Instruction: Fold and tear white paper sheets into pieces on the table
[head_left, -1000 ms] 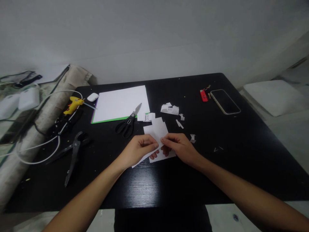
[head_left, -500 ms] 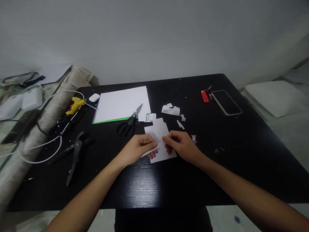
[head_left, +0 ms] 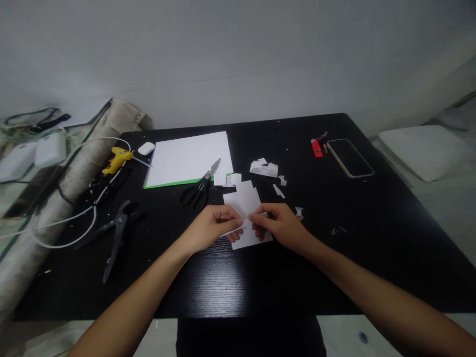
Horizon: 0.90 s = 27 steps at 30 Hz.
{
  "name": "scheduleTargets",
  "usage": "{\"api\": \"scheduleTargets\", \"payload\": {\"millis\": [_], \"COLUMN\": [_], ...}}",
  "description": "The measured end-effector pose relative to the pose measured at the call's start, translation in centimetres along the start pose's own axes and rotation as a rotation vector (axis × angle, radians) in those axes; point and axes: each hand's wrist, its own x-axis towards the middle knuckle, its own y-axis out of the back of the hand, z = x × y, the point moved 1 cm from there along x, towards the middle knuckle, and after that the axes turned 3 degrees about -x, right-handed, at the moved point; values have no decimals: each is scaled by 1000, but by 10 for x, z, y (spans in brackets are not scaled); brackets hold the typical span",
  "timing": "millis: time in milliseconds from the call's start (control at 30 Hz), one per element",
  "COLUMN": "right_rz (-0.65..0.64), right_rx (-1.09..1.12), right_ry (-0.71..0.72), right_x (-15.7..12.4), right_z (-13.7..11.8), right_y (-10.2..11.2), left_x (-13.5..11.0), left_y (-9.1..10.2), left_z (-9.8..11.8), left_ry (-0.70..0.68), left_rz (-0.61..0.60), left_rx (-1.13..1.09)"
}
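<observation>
A white cut-out paper shape (head_left: pixel 244 202) lies on the black table (head_left: pixel 372 233) just in front of me. My left hand (head_left: pixel 213 228) pinches its near left edge, fingers curled closed on the paper. My right hand (head_left: pixel 278 224) pinches the paper from the right, thumb and forefinger pressed together on it. The two hands almost touch over the sheet. The lower part of the paper is hidden under my fingers.
Black scissors (head_left: pixel 199 188) lie beside a white sheet on green card (head_left: pixel 189 157). Paper scraps (head_left: pixel 265 168) sit behind my hands. Pliers (head_left: pixel 117 233), a yellow glue gun (head_left: pixel 116 159) and white cable (head_left: pixel 63 230) are left. A phone (head_left: pixel 349 156) and red lighter (head_left: pixel 316 147) are far right.
My left hand has folded the paper's near left edge in, so less of it sticks out below the hand. Both hands keep their pinch in about the same place.
</observation>
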Motion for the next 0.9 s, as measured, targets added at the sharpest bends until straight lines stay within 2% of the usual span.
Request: {"api": "scheduleTargets", "payload": {"millis": [100, 200, 367, 600, 900], "right_rz": [38, 19, -85, -121, -73], "right_rx": [18, 3, -53, -8, -30], "right_ry": [-13, -34, -61, -75, -32], "right_x": [1, 1, 1, -3, 0], "right_z": [-1, 0, -2, 0, 4], "right_y": [3, 5, 3, -3, 0], "left_x": [0, 0, 0, -1, 0], "left_y": [5, 8, 8, 4, 7], "left_z": [2, 3, -1, -3, -2], "left_ry": [2, 15, 32, -6, -2], "left_rz": [23, 37, -21, -81, -72], "left_rx": [6, 10, 24, 54, 54]}}
